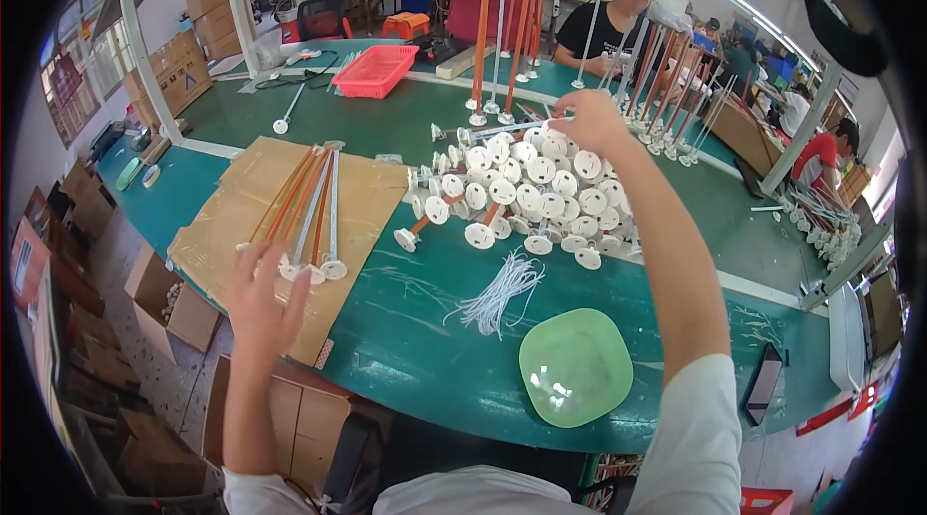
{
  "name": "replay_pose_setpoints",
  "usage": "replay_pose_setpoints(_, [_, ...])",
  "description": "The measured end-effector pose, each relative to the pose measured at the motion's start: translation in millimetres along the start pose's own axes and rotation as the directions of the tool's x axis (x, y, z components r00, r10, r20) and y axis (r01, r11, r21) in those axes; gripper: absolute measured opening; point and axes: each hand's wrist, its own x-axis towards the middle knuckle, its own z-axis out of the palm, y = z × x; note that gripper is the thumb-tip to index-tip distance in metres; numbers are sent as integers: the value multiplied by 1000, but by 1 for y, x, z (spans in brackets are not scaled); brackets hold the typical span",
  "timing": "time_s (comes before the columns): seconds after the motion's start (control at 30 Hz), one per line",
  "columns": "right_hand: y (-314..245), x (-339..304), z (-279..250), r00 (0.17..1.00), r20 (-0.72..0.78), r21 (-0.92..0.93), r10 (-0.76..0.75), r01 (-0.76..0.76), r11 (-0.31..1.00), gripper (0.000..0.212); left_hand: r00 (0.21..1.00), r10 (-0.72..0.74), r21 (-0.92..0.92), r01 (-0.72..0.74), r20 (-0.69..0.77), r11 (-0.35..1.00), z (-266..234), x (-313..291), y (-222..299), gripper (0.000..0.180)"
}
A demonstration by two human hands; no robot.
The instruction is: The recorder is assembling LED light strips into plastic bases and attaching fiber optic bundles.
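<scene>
Over the near edge of a brown cardboard sheet (217, 216), my left hand (266, 298) has its fingers apart. Just beyond its fingertips lie several orange and grey rods (314, 196) with round white bases, grouped side by side on the sheet. My right hand (591, 121) is stretched to the far side of a heap of white disc-based rods (541, 169). Its thumb and fingers are bent together at the heap's top; what is between them, if anything, is too small to make out. A bundle of white strings (502, 295) lies on the near side of the heap.
A green square bowl (576, 367) and a dark phone (763, 384) lie on the green table (425, 351). Upright rods (497, 56) stand beyond the heap, near a red basket (377, 71). Co-workers (618, 18) are across the table. Cardboard boxes (159, 307) sit at left.
</scene>
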Motion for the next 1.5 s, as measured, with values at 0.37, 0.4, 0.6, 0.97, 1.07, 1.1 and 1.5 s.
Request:
replay_pose_setpoints(0.37, [-69, -122, -71, 975, -184, 447, 124, -29, 894, 24, 824, -1, -815, 560, 566, 150, 0, -95, 150, 20])
replay_pose_setpoints(0.4, [-84, -154, -80, 975, -204, 453, 85, 17, 892, 20, 787, 48, -789, 614, 615, 27, 2, -96, 161, 23])
replay_pose_setpoints(0.6, [-165, -330, -96, 957, -255, 440, -140, 244, 864, 23, 718, 277, -516, 666, 638, -538, 19, -113, 209, 45])
replay_pose_setpoints(0.97, [-178, -405, -63, 842, -531, 527, -92, 414, 742, 31, 642, 437, -438, 758, 630, -483, -2, -146, 219, 57])
replay_pose_setpoints(1.07, [-179, -403, -64, 852, -512, 528, -113, 416, 740, 29, 659, 418, -350, 715, 625, -606, -4, -148, 220, 54])
replay_pose_setpoints(1.1, [-177, -403, -63, 867, -489, 604, -97, 417, 680, 27, 660, 414, -351, 714, 627, -606, -4, -149, 218, 54])
replay_pose_setpoints(1.5, [-163, -378, -55, 914, -379, 733, -145, 393, 556, 20, 723, 454, -411, 678, 520, -609, 16, -145, 200, 54])
